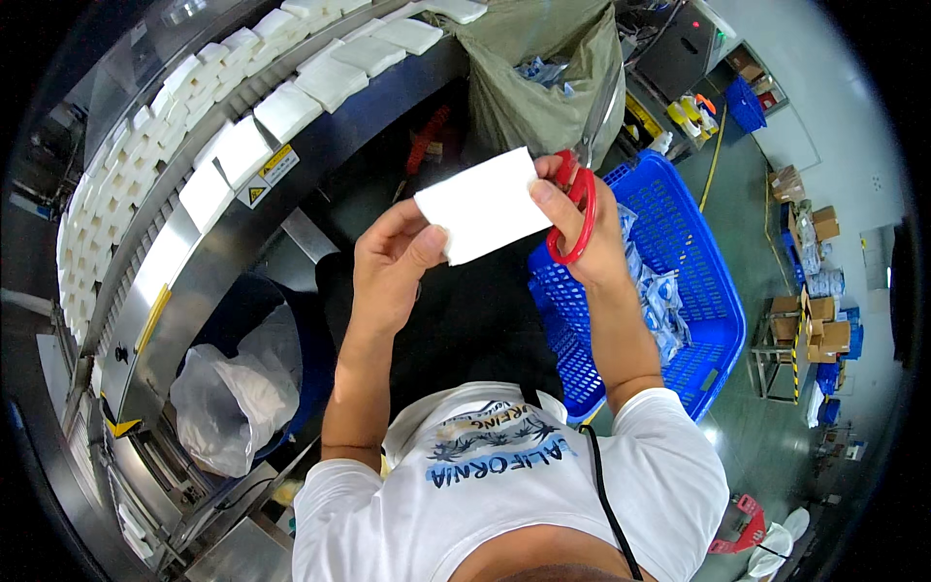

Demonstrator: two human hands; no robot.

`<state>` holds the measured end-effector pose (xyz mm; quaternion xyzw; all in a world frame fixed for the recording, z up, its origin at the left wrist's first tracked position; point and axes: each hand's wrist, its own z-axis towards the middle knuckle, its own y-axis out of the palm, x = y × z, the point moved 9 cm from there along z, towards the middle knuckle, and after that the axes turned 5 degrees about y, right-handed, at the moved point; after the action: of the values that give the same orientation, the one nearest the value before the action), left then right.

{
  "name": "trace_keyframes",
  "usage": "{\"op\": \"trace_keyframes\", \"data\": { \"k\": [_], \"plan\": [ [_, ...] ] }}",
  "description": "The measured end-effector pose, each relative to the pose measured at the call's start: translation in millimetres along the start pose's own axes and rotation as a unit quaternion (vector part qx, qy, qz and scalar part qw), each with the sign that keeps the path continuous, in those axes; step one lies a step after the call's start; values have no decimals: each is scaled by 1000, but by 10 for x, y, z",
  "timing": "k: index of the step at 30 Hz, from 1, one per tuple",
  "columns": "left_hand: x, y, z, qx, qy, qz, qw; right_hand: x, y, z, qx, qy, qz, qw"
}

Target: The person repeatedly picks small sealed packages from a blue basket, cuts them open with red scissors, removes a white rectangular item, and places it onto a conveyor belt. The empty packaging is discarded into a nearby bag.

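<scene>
A white, flat, folded pad, perhaps a stack of wipes, is stretched between my two hands above my lap. My left hand pinches its left end with the thumb on top. At the other end, my right hand grips the pad between thumb and fingers. Red-handled scissors also hang on my right hand, their blades pointing up and away. The undersides of the pad and the fingertips beneath it are hidden.
A curved conveyor carries rows of white pads on the left. Below it stands a dark blue bin with a clear liner. To my right is a blue basket of blue-white packets; a green sack stands ahead.
</scene>
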<state>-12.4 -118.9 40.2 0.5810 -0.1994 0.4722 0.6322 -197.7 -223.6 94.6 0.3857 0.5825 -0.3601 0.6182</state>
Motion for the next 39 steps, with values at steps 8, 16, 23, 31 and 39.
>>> {"op": "trace_keyframes", "data": {
  "k": [8, 16, 23, 31, 39],
  "plan": [
    [-266, -153, -19, 77, -59, 28, 995, 243, -123, -45, -63, 10, -23, 998],
    [-316, -168, -77, 63, -49, -50, 996, 342, -15, -1, -87, 57, 14, 994],
    [-287, -390, -123, 65, -53, -43, 996, 391, 206, 20, -122, 52, 23, 991],
    [-249, -516, -224, 96, -55, -25, 994, 551, 456, 113, -137, 77, 59, 986],
    [-88, -588, -251, 69, -24, -81, 994, 498, 646, 156, -133, 53, 41, 989]
  ]
}}
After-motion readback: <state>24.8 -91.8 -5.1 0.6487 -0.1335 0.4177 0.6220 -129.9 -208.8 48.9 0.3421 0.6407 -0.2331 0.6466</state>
